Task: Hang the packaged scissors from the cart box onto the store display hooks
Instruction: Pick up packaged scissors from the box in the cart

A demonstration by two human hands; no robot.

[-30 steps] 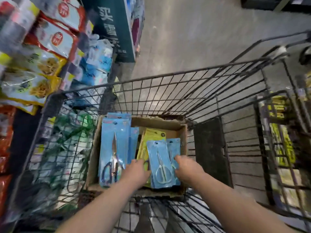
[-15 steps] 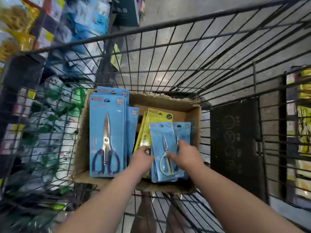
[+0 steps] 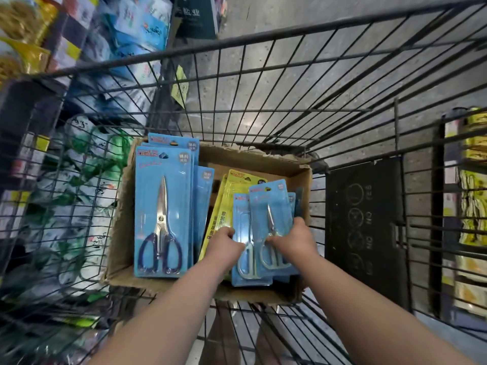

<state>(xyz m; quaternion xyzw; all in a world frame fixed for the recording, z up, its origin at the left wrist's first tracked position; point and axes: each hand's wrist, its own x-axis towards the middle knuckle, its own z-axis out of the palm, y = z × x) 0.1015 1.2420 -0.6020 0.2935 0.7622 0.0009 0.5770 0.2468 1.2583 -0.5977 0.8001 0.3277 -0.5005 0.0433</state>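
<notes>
A cardboard box [image 3: 303, 185] stands in a black wire cart [image 3: 237, 48]. At its left side stands a stack of large blue scissors packs [image 3: 162, 206] with dark-handled scissors. In the middle are yellow packs [image 3: 237, 180]. On the right are small blue scissors packs. My right hand [image 3: 292, 238] grips the front small blue pack [image 3: 271, 204], tilted and lifted a little out of the stack. Beside it, my left hand [image 3: 224, 246] is closed on the left edge of another small blue pack [image 3: 243, 256]. No display hooks are in view.
Store shelves with packaged goods [image 3: 105, 30] run along the left of the cart. A black folded child-seat panel [image 3: 366, 227] forms the cart's right part. More yellow goods [image 3: 471, 206] sit on shelving at far right. Grey floor [image 3: 263, 11] lies ahead.
The view has drawn closer to the box. My right hand has pulled the front small blue pack up and to the right, apart from the one behind it; my left hand stays on the stack.
</notes>
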